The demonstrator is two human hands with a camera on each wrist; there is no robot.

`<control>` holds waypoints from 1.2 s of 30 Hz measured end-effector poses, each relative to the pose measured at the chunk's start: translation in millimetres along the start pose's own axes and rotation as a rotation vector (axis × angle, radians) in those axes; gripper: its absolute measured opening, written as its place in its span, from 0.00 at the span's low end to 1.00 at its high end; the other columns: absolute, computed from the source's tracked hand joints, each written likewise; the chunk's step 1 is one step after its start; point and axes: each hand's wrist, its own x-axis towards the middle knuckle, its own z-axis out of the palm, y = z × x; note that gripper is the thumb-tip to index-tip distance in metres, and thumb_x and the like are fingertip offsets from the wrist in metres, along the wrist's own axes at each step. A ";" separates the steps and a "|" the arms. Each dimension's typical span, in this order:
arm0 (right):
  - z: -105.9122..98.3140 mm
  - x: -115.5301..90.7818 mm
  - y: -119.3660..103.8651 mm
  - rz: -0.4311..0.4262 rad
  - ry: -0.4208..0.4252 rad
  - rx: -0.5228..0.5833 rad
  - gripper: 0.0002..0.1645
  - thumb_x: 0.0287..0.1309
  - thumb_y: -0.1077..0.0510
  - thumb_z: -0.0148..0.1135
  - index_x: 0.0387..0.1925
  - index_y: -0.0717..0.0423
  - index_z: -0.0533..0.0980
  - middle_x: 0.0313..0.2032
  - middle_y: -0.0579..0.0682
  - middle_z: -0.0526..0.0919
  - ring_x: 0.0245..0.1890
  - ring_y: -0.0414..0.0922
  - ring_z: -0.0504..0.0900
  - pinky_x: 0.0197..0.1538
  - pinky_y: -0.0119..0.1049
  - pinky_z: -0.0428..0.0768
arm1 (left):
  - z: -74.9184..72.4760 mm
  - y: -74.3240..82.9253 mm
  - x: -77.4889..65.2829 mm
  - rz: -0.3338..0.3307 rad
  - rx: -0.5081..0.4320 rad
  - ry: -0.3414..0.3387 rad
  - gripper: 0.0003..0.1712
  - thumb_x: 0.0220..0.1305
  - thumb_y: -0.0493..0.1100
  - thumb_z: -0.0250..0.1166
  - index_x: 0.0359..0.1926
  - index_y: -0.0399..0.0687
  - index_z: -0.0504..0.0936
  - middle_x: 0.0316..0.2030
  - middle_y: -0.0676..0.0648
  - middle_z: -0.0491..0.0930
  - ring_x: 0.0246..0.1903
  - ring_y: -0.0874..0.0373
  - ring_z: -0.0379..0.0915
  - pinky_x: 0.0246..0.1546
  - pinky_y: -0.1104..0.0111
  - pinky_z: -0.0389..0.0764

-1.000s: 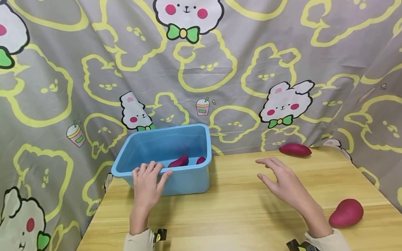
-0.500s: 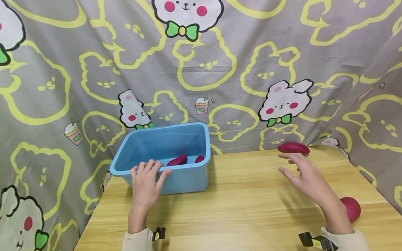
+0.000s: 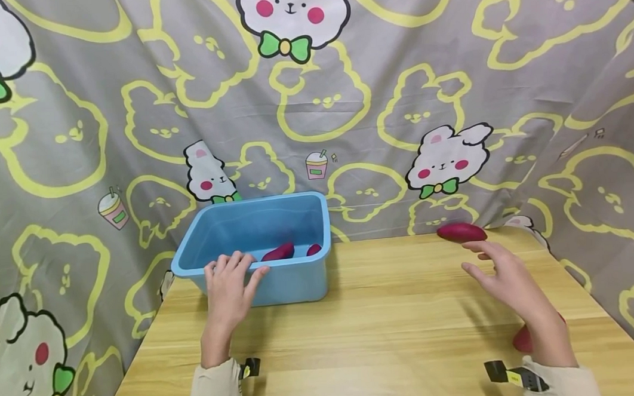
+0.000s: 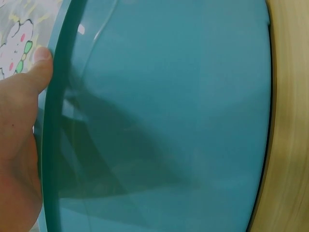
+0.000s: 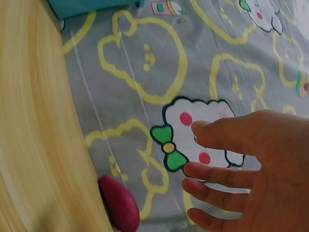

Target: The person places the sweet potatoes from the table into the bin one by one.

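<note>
At the back left of the table stands a blue plastic bin (image 3: 294, 283). My left hand (image 3: 229, 292) grips its near rim, the fingers hooked over the edge; in the left wrist view the thumb (image 4: 42, 60) lies at the rim. Inside the bin are a purple-red sweet potato (image 3: 279, 252) and part of another sweet potato (image 3: 314, 249). My right hand (image 3: 506, 275) hovers with parted fingers, holding nothing, just in front of a long sweet potato (image 3: 461, 233) at the table's back edge. A rounder sweet potato (image 3: 523, 338) is mostly hidden behind the right forearm.
The wooden table (image 3: 388, 326) meets a grey curtain (image 3: 345, 119) with yellow outlines and rabbit prints at its back. The curtain also closes off the left and right sides. A small camera is strapped on each wrist.
My right hand has moved right, toward the long sweet potato, and its forearm now covers most of the rounder one. The left hand stays on the bin's rim.
</note>
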 end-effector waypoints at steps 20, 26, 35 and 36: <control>-31.2 -21.7 49.5 0.178 -0.104 -0.042 0.25 0.69 0.55 0.65 0.60 0.65 0.74 0.51 0.76 0.79 0.50 0.75 0.78 0.46 0.66 0.72 | -2.1 -1.2 -1.5 -0.001 -0.004 0.014 0.19 0.69 0.58 0.66 0.44 0.46 0.83 0.43 0.42 0.81 0.47 0.42 0.69 0.57 0.38 0.58; -39.4 -29.0 60.9 0.210 -0.162 -0.086 0.26 0.70 0.54 0.63 0.60 0.69 0.72 0.50 0.79 0.77 0.49 0.77 0.77 0.48 0.69 0.64 | -4.4 -0.8 -3.0 -0.004 0.000 0.013 0.20 0.68 0.57 0.67 0.46 0.46 0.83 0.44 0.42 0.81 0.48 0.42 0.69 0.58 0.38 0.58; -48.1 -32.7 71.7 0.307 -0.319 -0.119 0.32 0.71 0.52 0.61 0.62 0.74 0.68 0.53 0.84 0.72 0.50 0.79 0.75 0.47 0.71 0.70 | -5.1 -1.9 -3.3 -0.004 0.007 0.019 0.20 0.67 0.57 0.68 0.45 0.46 0.83 0.44 0.42 0.81 0.48 0.42 0.69 0.58 0.38 0.58; -48.7 -33.2 72.9 0.317 -0.337 -0.124 0.32 0.71 0.51 0.61 0.62 0.74 0.68 0.52 0.84 0.72 0.50 0.78 0.75 0.47 0.70 0.71 | -5.0 -2.0 -3.3 -0.003 0.008 0.019 0.20 0.67 0.57 0.68 0.45 0.47 0.83 0.44 0.42 0.81 0.48 0.42 0.69 0.58 0.38 0.58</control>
